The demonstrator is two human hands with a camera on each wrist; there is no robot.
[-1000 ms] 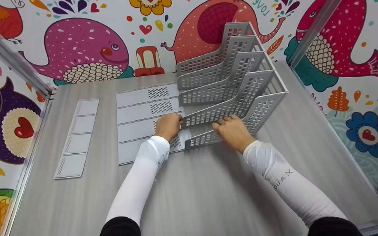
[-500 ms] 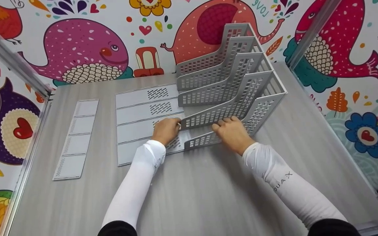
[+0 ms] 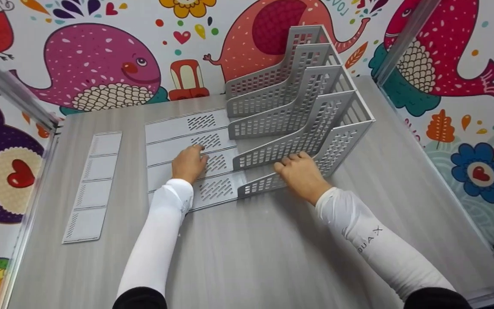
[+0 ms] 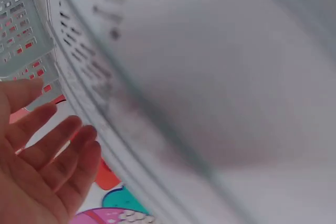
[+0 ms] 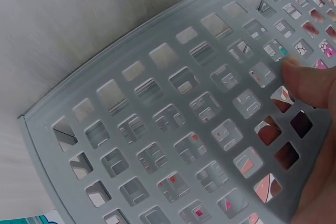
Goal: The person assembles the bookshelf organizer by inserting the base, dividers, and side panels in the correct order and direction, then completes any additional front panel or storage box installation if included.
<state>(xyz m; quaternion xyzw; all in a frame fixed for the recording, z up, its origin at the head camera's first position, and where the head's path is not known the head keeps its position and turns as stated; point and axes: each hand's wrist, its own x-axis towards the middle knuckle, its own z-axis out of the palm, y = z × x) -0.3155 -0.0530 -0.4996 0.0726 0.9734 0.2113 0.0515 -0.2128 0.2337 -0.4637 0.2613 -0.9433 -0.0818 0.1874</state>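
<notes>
The right hand (image 3: 302,175) pinches the near side wall (image 3: 337,148) of the grey file rack (image 3: 279,150) upright on the worktop (image 3: 238,257), probably the best anchor here. The left hand (image 3: 188,164), loosely spread over the slotted panel (image 3: 217,165), should likely press evenly, close to the rack.

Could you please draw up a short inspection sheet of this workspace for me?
Surface: table, grey with wood grain.
Job's things: rack, grey, perforated, upright, four compartments; panel, flat, left of the rack, four sections with slots.
Clutter: nothing seen beyond a strip lying flat, apart from the panel.
Grippers: left hand over the panel, holding nothing, contact unclear; right hand grips the rack's near side.
Cables: nothing seen.
Surroundings: wall with cartoon animals; metal post behind, to the right.
</notes>
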